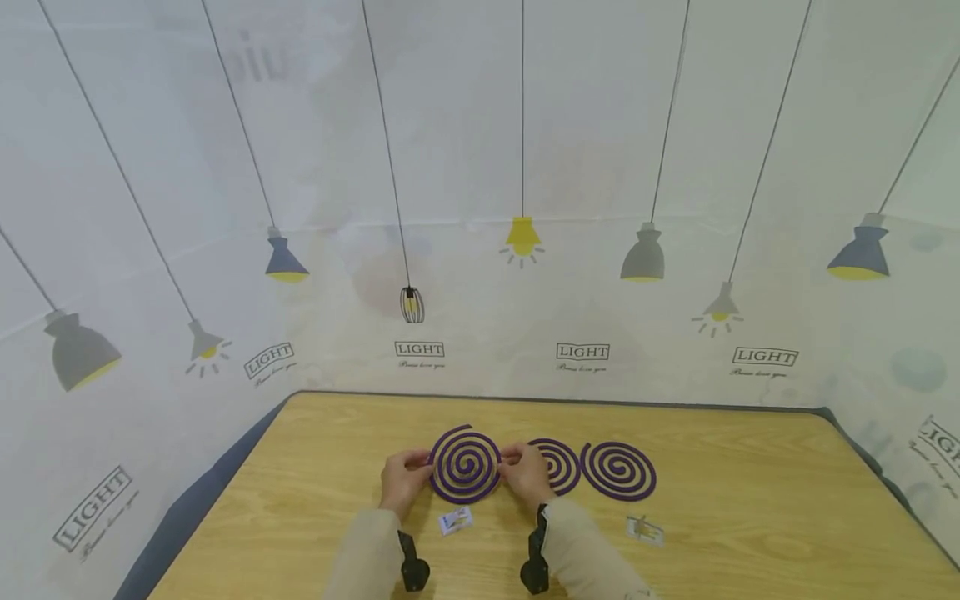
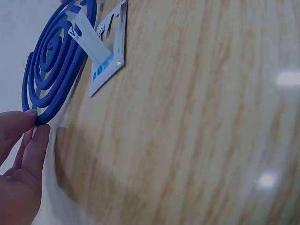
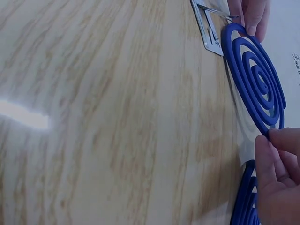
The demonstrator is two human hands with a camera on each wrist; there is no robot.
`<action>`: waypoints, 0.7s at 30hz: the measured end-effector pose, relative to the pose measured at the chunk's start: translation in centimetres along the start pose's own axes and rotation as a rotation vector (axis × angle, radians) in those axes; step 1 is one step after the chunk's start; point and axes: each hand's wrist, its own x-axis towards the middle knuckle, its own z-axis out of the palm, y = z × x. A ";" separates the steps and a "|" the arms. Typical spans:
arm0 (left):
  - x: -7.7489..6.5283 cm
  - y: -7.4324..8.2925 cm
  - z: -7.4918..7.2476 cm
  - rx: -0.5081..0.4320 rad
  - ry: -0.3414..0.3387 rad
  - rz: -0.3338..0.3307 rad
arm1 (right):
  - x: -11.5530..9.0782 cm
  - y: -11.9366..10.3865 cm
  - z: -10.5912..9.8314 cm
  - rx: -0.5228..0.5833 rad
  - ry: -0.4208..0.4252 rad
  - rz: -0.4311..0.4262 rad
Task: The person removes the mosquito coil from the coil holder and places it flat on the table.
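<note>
A purple mosquito coil (image 1: 467,464), bluer in the wrist views, is held between both hands by opposite edges. My left hand (image 1: 405,481) pinches its left rim between thumb and fingers, and my right hand (image 1: 527,477) pinches the right rim. Its shadow on the wood suggests that it is raised a little. Just in front of it lies a small metal coil stand (image 2: 108,70) with a bent-up tab. A second coil (image 1: 577,468) is partly hidden behind the right hand. Further right, a third coil (image 1: 618,468) lies flat.
Another small metal stand (image 1: 645,531) lies on the wooden table (image 1: 750,500), right of the hands. Behind the table's far edge hangs a pale backdrop (image 1: 480,367) printed with lamps and lettering. Black straps (image 1: 411,567) sit on the wrists.
</note>
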 end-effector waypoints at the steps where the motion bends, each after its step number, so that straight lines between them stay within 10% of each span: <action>1: 0.0 -0.1 0.0 0.016 -0.001 0.006 | -0.1 0.0 0.1 -0.010 0.008 -0.004; 21: -0.3 -0.3 0.4 0.030 -0.019 -0.013 | -0.1 0.2 0.2 -0.107 0.081 -0.057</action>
